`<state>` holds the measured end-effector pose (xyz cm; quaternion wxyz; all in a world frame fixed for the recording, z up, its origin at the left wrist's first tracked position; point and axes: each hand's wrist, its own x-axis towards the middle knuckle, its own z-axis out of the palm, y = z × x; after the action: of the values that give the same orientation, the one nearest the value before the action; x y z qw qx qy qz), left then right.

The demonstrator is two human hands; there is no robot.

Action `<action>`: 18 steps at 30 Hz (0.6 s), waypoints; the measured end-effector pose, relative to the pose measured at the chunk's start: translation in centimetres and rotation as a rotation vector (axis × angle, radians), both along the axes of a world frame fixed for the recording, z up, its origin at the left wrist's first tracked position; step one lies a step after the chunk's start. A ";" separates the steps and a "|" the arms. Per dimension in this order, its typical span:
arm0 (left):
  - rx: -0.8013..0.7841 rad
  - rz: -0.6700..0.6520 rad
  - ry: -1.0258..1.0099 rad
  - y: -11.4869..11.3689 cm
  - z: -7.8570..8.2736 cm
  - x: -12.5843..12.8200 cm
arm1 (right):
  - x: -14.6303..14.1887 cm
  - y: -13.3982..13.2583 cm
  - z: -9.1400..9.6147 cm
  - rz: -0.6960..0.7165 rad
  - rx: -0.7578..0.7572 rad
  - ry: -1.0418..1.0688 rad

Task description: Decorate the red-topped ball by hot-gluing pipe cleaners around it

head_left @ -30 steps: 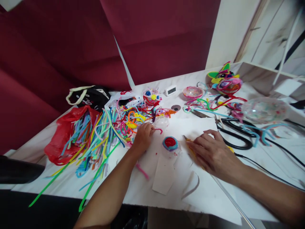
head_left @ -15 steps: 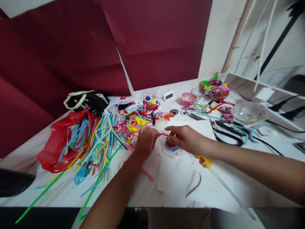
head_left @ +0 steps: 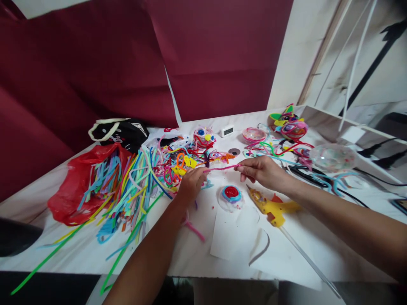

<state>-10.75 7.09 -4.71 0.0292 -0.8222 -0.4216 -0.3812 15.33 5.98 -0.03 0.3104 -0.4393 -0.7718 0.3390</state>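
Note:
A pink pipe cleaner (head_left: 221,168) is stretched nearly level between my two hands above the table. My left hand (head_left: 192,183) pinches its left end, and my right hand (head_left: 261,171) grips the right end between thumb and fingers. Below them a clear plastic dome (head_left: 229,205) with a red centre and a blue ring around it rests on white paper (head_left: 229,237). Under my right forearm lies a yellow hot glue gun (head_left: 273,209), a long clear glue stick (head_left: 308,258) extending from its back. A loose pink piece (head_left: 194,231) lies beside my left forearm.
Colourful pipe cleaners (head_left: 133,186) spill from a red plastic bag (head_left: 76,186) on the left. A black pouch (head_left: 124,134), a decorated ball (head_left: 203,137) and a small white digital display (head_left: 227,131) stand behind. Black-handled scissors (head_left: 308,176), a clear bowl (head_left: 332,156) and cables are at right.
My hands have moved apart and the right hand has lifted up and to the right, drawing the pink pipe cleaner out between them. The domed piece and the glue gun are now uncovered.

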 end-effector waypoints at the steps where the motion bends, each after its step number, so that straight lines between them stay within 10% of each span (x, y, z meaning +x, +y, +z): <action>1: -0.031 0.011 -0.022 -0.1 0.1 0.0 | 0.3 0.2 -0.1 -0.011 -0.011 0.021; 18: -0.142 0.045 -0.128 -1.2 1.9 0.5 | 4.5 -0.3 -0.3 -0.057 -0.105 0.146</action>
<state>-10.23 5.91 -2.81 -0.0478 -0.7864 -0.4672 -0.4014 19.84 5.71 -0.35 0.3521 -0.4509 -0.7154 0.4012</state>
